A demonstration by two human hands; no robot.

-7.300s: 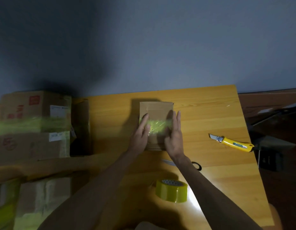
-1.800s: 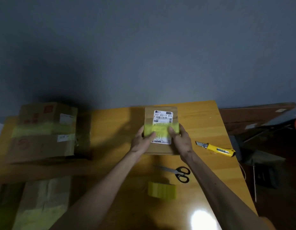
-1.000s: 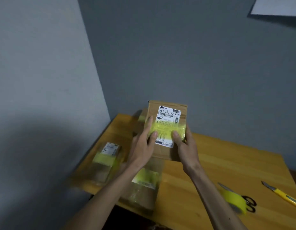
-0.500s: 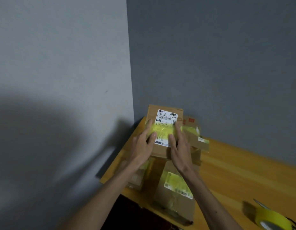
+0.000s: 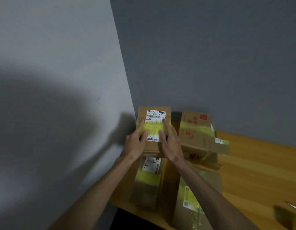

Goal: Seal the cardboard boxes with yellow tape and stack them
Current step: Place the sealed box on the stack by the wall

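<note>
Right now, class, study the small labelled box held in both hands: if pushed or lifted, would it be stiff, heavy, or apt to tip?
Probably stiff: the small labelled box shows straight edges between the left hand and right hand. Likely light, since loosely laid fingers manage it. Flat faces suggest sliding, not rolling; the glossy yellow tape may feel slippery.
</note>
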